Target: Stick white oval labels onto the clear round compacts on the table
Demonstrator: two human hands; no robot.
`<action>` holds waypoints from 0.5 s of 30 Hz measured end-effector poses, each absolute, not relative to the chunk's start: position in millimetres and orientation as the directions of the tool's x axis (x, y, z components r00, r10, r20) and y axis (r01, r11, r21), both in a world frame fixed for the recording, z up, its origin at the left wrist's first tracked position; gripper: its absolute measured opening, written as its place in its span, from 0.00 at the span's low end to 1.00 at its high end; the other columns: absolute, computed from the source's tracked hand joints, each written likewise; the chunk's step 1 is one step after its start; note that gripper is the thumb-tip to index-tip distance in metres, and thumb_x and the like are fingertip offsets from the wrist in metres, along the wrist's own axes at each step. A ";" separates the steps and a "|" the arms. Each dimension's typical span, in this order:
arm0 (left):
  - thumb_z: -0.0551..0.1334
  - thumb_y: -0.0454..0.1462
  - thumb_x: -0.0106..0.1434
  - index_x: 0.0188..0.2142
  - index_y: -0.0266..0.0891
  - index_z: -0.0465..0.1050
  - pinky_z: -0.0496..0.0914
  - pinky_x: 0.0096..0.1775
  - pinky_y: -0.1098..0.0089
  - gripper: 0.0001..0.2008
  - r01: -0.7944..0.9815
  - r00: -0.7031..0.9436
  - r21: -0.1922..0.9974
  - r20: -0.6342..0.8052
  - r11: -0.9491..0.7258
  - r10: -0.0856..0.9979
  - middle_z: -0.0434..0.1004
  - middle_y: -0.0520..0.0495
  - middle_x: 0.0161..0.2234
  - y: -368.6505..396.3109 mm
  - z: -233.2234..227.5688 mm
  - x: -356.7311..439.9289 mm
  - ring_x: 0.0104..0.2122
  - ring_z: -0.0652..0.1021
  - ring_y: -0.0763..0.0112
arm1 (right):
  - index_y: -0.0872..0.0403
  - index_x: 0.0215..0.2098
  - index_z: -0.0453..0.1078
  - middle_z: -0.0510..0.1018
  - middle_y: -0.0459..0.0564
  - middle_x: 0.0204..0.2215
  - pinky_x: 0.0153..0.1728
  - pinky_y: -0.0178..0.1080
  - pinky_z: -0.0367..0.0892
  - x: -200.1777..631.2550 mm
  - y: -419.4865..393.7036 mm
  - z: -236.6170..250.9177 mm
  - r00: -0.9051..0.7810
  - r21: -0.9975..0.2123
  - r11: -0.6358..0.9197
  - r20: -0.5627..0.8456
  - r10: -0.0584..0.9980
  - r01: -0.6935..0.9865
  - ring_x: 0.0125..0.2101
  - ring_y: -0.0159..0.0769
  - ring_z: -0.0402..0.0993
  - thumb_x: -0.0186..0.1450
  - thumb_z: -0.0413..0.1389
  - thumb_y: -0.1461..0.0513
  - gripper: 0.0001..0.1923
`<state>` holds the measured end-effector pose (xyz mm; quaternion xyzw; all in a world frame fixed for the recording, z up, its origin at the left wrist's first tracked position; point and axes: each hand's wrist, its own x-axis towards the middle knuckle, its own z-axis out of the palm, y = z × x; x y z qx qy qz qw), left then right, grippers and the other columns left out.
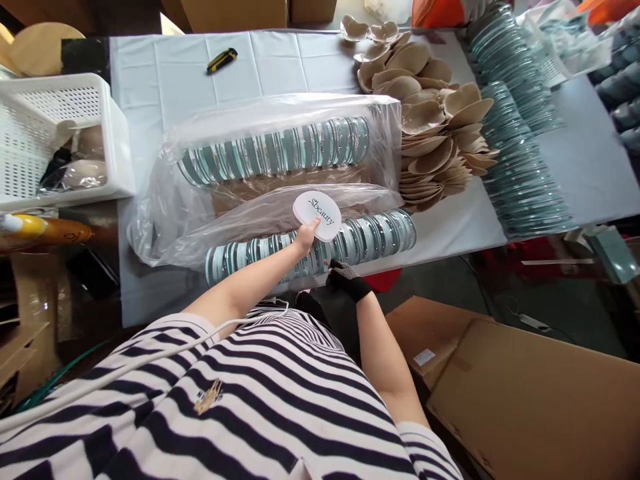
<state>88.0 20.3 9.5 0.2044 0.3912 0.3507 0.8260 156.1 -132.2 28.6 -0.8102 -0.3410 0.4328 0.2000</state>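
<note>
A table (175, 80) under a pale cloth fills the view, and everything else sits in relation to it. On its middle lies a large clear plastic bag (170, 200) around a brown tray, with one row of round glass-fronted discs (280, 150) standing on edge along the far side of the tray. A second row of the same discs (380, 230) runs along the near edge of the table, partly out of the bag. Toward the right end of the table long overlapping lines of discs (525, 173) are laid flat, and between them and the bag is a heap of beige shell-shaped pads (430, 133). A white basket (60, 100) stands at the left edge of the table, and a yellow and black cutter (222, 60) lies on its far side. Cardboard boxes (530, 393) sit on the floor below the near edge.

The left hand (305, 239) is over the near row, fingers clamped on the lower rim of a white oval card printed with a brand name (317, 215), held up facing the camera. The right hand (345, 277), in a dark glove, rests against the near row at the table edge; whether its fingers are closed on a disc I cannot tell.

Judging by the layout, much is laid out already, while both rows by the bag look full and unhandled.
</note>
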 end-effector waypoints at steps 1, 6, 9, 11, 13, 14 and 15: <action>0.62 0.32 0.65 0.50 0.34 0.76 0.69 0.59 0.62 0.14 -0.422 0.442 0.630 -0.484 0.652 0.755 0.79 0.43 0.51 19.9 7.1 89.8 0.55 0.76 0.63 | 0.56 0.42 0.76 0.77 0.48 0.22 0.30 0.35 0.67 160.1 -130.1 32.3 0.386 -0.604 -0.687 -0.568 0.727 0.404 0.25 0.36 0.73 0.66 0.51 0.58 0.14; 0.62 0.32 0.64 0.48 0.34 0.78 0.69 0.59 0.63 0.12 -0.400 0.491 0.676 -0.412 0.619 0.767 0.81 0.44 0.48 15.7 8.1 87.5 0.52 0.78 0.63 | 0.58 0.49 0.73 0.78 0.59 0.44 0.48 0.41 0.67 182.8 -103.8 57.8 0.672 -0.518 -0.607 -0.080 0.736 0.603 0.47 0.43 0.73 0.69 0.45 0.52 0.23; 0.64 0.33 0.63 0.47 0.33 0.77 0.72 0.56 0.60 0.12 -0.360 0.576 0.658 -0.400 0.661 0.713 0.82 0.43 0.45 11.9 16.9 72.7 0.48 0.80 0.61 | 0.60 0.59 0.65 0.70 0.62 0.58 0.59 0.47 0.61 177.3 -87.4 68.6 0.623 -0.510 -0.473 0.171 0.763 0.719 0.59 0.46 0.63 0.67 0.46 0.53 0.28; 0.64 0.34 0.63 0.46 0.33 0.77 0.73 0.53 0.58 0.12 -0.323 0.577 0.658 -0.432 0.680 0.693 0.83 0.42 0.42 10.3 21.8 61.7 0.44 0.81 0.61 | 0.60 0.59 0.66 0.67 0.63 0.60 0.62 0.50 0.57 162.7 -80.1 70.5 0.526 -0.452 -0.372 0.282 0.802 0.811 0.62 0.48 0.59 0.66 0.48 0.54 0.28; 0.64 0.35 0.64 0.46 0.33 0.76 0.75 0.50 0.57 0.12 -0.290 0.564 0.655 -0.472 0.698 0.677 0.83 0.42 0.39 9.4 25.4 53.7 0.41 0.81 0.61 | 0.58 0.56 0.68 0.70 0.62 0.58 0.61 0.50 0.58 146.8 -73.7 69.2 0.436 -0.414 -0.282 0.346 0.831 0.866 0.60 0.48 0.62 0.65 0.49 0.56 0.24; 0.63 0.36 0.64 0.45 0.33 0.76 0.75 0.49 0.56 0.11 -0.276 0.568 0.650 -0.485 0.708 0.666 0.83 0.42 0.38 9.2 26.9 51.4 0.39 0.81 0.61 | 0.57 0.54 0.70 0.73 0.61 0.55 0.58 0.49 0.62 141.2 -70.7 68.3 0.432 -0.425 -0.272 0.342 0.834 0.863 0.56 0.47 0.66 0.65 0.48 0.57 0.22; 0.63 0.36 0.64 0.45 0.32 0.76 0.75 0.48 0.56 0.11 -0.264 0.579 0.643 -0.490 0.719 0.651 0.83 0.42 0.38 9.1 28.5 50.1 0.38 0.81 0.61 | 0.58 0.51 0.72 0.76 0.61 0.50 0.54 0.47 0.66 138.3 -68.5 67.7 0.470 -0.461 -0.298 0.323 0.821 0.836 0.51 0.46 0.71 0.66 0.47 0.57 0.21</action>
